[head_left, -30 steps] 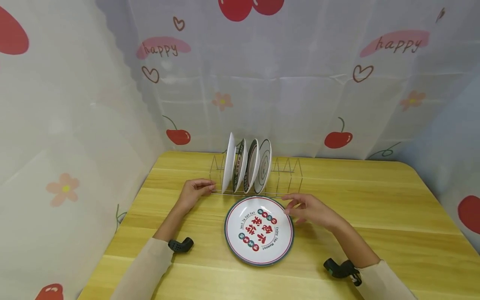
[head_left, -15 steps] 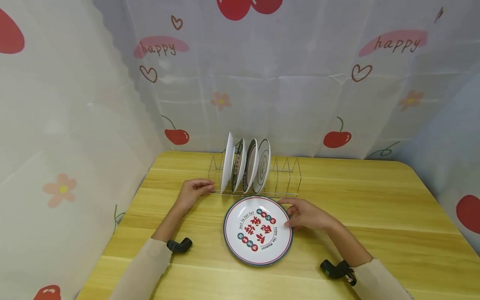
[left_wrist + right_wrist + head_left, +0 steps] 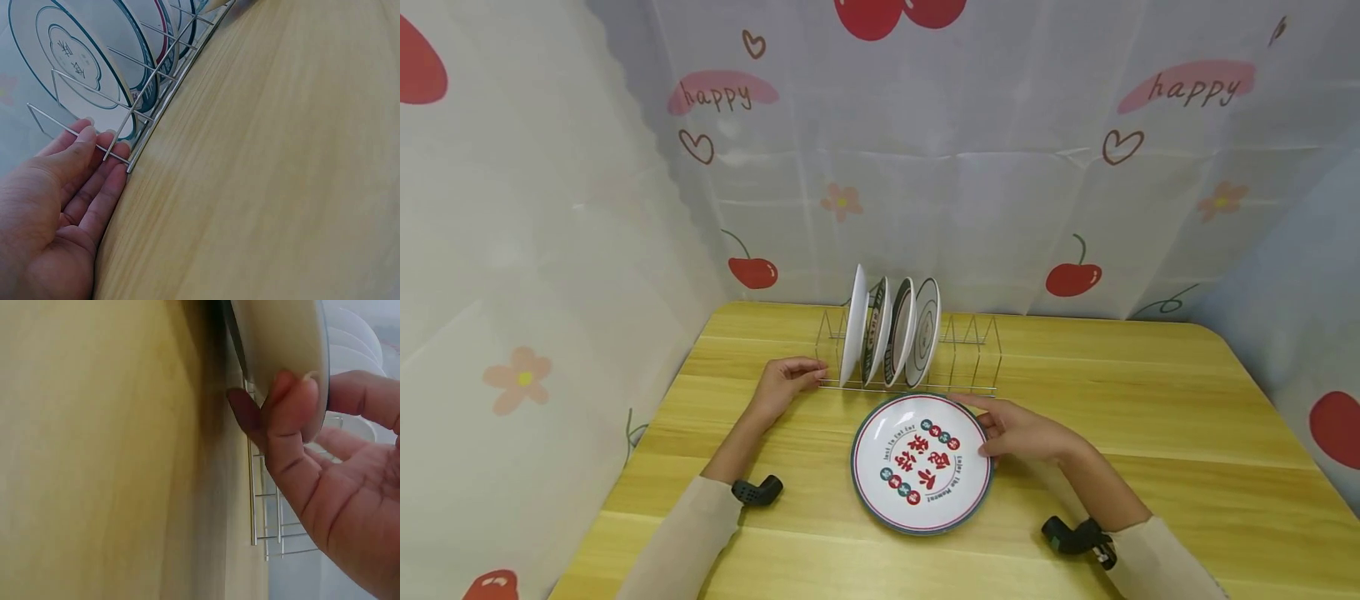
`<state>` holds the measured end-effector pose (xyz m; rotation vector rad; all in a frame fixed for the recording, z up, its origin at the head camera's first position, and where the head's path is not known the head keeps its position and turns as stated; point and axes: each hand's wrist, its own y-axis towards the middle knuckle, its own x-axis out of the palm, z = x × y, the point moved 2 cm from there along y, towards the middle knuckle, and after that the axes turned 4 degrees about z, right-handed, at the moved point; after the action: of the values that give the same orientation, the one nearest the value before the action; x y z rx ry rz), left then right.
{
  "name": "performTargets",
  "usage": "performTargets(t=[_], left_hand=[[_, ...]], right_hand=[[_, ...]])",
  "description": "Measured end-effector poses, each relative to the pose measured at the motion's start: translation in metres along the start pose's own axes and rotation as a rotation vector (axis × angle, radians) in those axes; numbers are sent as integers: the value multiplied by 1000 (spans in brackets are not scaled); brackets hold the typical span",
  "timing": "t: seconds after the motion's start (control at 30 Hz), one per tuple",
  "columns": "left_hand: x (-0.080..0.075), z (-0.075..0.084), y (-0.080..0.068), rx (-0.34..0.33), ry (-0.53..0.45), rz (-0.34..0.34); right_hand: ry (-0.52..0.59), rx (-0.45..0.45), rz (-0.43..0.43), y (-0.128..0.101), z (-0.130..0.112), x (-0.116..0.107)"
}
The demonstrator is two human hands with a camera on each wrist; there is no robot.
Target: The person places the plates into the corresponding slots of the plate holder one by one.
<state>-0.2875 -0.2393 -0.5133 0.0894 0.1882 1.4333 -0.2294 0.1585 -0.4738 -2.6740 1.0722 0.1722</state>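
Note:
A round white plate [image 3: 921, 463] with a green rim and red characters sits in front of a wire dish rack [image 3: 970, 360] on the wooden table. My right hand [image 3: 1011, 429] grips its right edge, thumb on top and fingers underneath; in the right wrist view the plate [image 3: 281, 356] is tilted up off the table, pinched by my right hand [image 3: 300, 425]. My left hand [image 3: 786, 379] rests with straight fingers against the rack's left end; its fingers [image 3: 94, 169] touch the rack's wire [image 3: 159, 112]. Several plates [image 3: 891, 332] stand upright in the rack's left slots.
The rack's right slots [image 3: 973, 333] hold nothing. Printed curtains [image 3: 962, 150] close in the table's far and left sides. The yellow wooden table [image 3: 1150, 417] stretches to the right of my right hand.
My right hand has closed on the plate's right edge and lifted that edge slightly; the plate has shifted a little to the right. The left hand has stayed on the rack.

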Motion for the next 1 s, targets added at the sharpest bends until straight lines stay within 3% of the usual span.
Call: performTargets(t=[0.23, 0.5, 0.73, 1.0], left_hand=[[-2, -9, 2, -7, 17, 21], [-3, -16, 5, 3, 30, 20], [-3, -12, 4, -19, 20, 10], [1, 8, -2, -15, 15, -12]], right_hand=[[76, -18, -101, -2, -1, -5], [82, -99, -97, -8, -5, -10], [64, -177, -147, -13, -9, -12], [162, -156, -85, -19, -18, -18]])
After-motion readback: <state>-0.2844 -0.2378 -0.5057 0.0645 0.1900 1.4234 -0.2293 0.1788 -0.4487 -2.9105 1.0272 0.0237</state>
